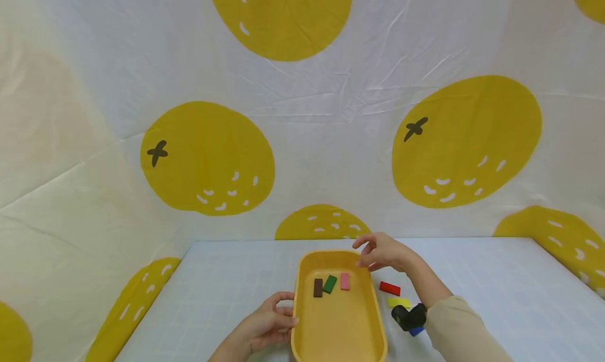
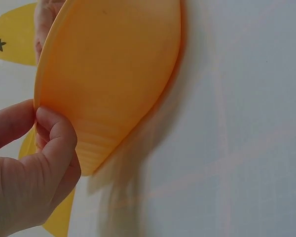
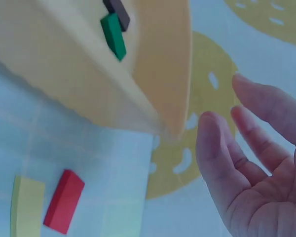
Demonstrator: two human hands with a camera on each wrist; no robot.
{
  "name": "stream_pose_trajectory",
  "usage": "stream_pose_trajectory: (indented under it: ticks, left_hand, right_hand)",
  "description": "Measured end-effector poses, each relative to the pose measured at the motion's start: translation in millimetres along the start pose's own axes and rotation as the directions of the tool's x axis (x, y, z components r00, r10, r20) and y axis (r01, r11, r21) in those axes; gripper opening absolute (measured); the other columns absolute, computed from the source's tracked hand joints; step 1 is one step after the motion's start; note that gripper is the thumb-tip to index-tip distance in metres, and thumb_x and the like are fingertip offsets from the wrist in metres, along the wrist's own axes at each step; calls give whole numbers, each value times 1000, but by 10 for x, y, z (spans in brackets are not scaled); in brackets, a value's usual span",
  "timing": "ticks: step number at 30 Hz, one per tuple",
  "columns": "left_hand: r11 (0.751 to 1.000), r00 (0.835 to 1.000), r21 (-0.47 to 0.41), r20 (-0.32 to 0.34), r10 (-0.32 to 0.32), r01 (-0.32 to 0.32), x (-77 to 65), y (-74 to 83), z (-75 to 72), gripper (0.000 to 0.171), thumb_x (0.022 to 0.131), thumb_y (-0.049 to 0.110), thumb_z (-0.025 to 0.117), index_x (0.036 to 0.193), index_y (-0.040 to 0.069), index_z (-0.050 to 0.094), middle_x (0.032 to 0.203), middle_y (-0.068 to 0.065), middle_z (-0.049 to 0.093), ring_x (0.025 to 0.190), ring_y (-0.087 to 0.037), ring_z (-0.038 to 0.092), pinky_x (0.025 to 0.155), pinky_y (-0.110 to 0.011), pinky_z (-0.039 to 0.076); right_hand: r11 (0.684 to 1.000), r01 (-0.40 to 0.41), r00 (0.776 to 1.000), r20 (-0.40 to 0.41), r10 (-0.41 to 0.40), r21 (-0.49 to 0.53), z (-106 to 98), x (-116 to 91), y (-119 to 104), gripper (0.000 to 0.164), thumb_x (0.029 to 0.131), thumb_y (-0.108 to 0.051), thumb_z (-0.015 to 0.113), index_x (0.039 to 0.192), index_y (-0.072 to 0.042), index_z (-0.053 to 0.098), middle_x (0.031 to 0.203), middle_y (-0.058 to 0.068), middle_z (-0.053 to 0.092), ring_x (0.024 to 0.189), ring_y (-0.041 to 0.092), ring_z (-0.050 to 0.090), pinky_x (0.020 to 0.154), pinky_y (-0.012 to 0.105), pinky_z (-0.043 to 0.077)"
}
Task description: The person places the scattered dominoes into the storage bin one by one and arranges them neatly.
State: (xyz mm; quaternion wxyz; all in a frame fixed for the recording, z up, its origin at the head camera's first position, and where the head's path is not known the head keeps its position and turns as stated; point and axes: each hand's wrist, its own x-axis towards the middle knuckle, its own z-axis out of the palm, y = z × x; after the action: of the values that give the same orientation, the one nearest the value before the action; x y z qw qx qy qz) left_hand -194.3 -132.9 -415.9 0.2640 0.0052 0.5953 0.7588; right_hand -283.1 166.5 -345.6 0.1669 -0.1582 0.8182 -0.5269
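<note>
A yellow-orange tray (image 1: pixel 340 328) with rounded corners is at the middle of the table. My left hand (image 1: pixel 269 322) pinches its left rim between thumb and fingers, as the left wrist view also shows. Inside, toward the far end, lie a brown block (image 1: pixel 318 287), a green block (image 1: pixel 330 284) and a pink block (image 1: pixel 345 281). By the tray's far right corner is my right hand (image 1: pixel 385 252), fingers loosely bent. In the right wrist view nothing sits between its thumb and fingers (image 3: pixel 264 111).
Right of the tray, a red block (image 1: pixel 389 288), a yellow block (image 1: pixel 399 302) and a blue block (image 1: pixel 416 331) lie on the table (image 1: pixel 227 278). The black wrist camera (image 1: pixel 408 317) partly covers the blue one. A fruit-patterned curtain (image 1: pixel 331 167) stands behind the table.
</note>
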Motion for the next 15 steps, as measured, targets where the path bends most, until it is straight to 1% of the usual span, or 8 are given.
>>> stream_pose_trajectory:
  ticks: [3, 8, 11, 14, 15]
  left_hand:
    - [1000, 1000, 6, 0, 2, -2, -2, 8, -1, 52, 84, -11, 56, 129, 1, 33, 99, -12, 59, 81, -18, 58, 65, -27, 48]
    - [1000, 1000, 19, -4, -5, 5, 0, 8, 4, 51, 85, -10, 56, 129, 1, 33, 101, -13, 59, 82, -19, 58, 66, -27, 48]
    - [1000, 1000, 24, -11, -9, 9, 0, 7, 12, 51, 85, -10, 57, 129, 1, 34, 101, -13, 59, 82, -19, 58, 66, -27, 48]
    - [1000, 1000, 29, -17, -5, 6, -1, 5, 17, 50, 84, -10, 56, 128, 1, 34, 100, -13, 59, 81, -19, 58, 65, -27, 48]
    - [1000, 1000, 31, -17, -3, 3, -1, 4, 18, 50, 84, -11, 56, 128, 1, 34, 100, -13, 59, 81, -19, 58, 65, -27, 48]
  right_hand:
    - [1000, -22, 1000, -9, 22, -2, -89, -86, 2, 42, 78, -3, 70, 115, 6, 53, 84, 12, 56, 77, 28, 61, 75, 42, 52]
    - [996, -78, 995, -59, 75, -42, -177, -226, 58, 42, 77, -6, 73, 113, 2, 54, 86, 13, 56, 76, 25, 61, 74, 40, 53]
    - [991, -113, 990, -91, 107, -69, -202, -313, 112, 44, 75, -9, 76, 112, 0, 55, 87, 12, 55, 77, 26, 60, 73, 38, 53]
    - [987, -135, 988, -89, 127, -91, -232, -406, 190, 42, 74, -10, 76, 110, -2, 56, 87, 11, 55, 78, 28, 60, 74, 37, 53]
    - [986, -134, 989, -75, 127, -96, -247, -443, 224, 41, 75, -9, 75, 110, -1, 56, 87, 11, 55, 78, 28, 59, 74, 37, 53]
